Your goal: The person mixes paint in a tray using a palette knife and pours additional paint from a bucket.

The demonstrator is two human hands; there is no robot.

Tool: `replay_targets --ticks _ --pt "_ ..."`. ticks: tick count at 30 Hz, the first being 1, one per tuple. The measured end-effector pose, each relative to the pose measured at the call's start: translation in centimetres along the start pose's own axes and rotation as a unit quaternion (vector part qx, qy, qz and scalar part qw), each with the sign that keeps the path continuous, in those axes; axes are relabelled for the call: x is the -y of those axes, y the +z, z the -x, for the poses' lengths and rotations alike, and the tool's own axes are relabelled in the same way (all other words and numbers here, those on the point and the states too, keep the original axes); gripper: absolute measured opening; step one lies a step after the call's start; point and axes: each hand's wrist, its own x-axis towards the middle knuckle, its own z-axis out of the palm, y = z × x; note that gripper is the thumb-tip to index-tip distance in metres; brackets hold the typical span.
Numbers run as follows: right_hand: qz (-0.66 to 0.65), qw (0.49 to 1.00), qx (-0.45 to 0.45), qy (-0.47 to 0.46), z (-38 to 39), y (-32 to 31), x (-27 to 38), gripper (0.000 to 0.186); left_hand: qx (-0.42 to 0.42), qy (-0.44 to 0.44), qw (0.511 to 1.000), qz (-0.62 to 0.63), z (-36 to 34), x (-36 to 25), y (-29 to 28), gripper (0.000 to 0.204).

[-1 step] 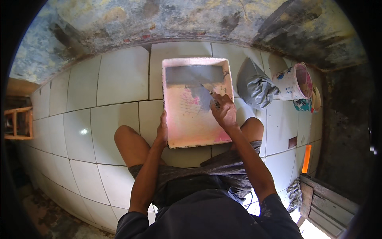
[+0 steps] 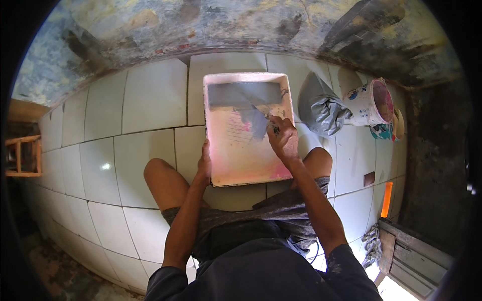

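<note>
clamping r hand [image 2: 284, 140] fingers on scraper [image 2: 268, 117], touching tray [image 2: 251, 168] w/ l hand [image 2: 204, 163], can't tell grip; barely shifted vs prev.

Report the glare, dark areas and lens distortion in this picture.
Head view: a small bright glare spot on the floor tiles, left of the knees; head view: blown-out white light below the wooden boards at lower right; head view: deep shadow along the right side, black corners; head view: tile joints bow near the rim; head view: no strong glare on the tray.
</note>
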Motion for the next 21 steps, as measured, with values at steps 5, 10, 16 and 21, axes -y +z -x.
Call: replay_targets --ticks 5,10,16,21 --pt "-0.064 0.971 0.017 0.230 1.1 1.6 0.5 0.032 -0.022 -0.007 0.999 -0.029 0.2 -0.3 -0.3 0.079" --pt "-0.069 0.986 -0.061 0.135 1.5 1.9 -1.4 0.033 -0.004 0.013 1.000 -0.018 0.4 -0.2 0.2 0.079" --pt "-0.045 0.985 -0.024 0.165 0.9 2.2 -1.6 0.035 0.006 0.022 1.000 -0.016 0.3 -0.4 0.2 0.076" --pt "-0.036 0.991 -0.026 0.128 1.4 2.6 -1.7 0.036 -0.009 0.004 0.999 -0.038 1.0 -0.9 0.6 0.076"
